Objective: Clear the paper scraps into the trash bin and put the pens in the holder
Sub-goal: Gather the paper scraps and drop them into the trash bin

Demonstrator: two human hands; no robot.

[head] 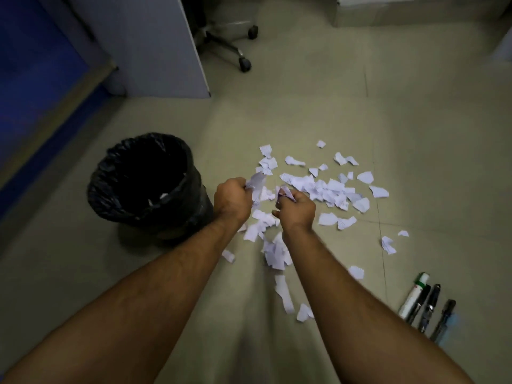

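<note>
- left hand (232, 200) clenched on a wad of paper scraps (329, 189), just beside the bin (138, 187), likely for a short drop.
- right hand (296, 207) bunched round more.
- most scraps loose on the floor (360, 92); pens (426, 306) apart, holder unseen.
- faint ruled lines, no readable writing.
</note>
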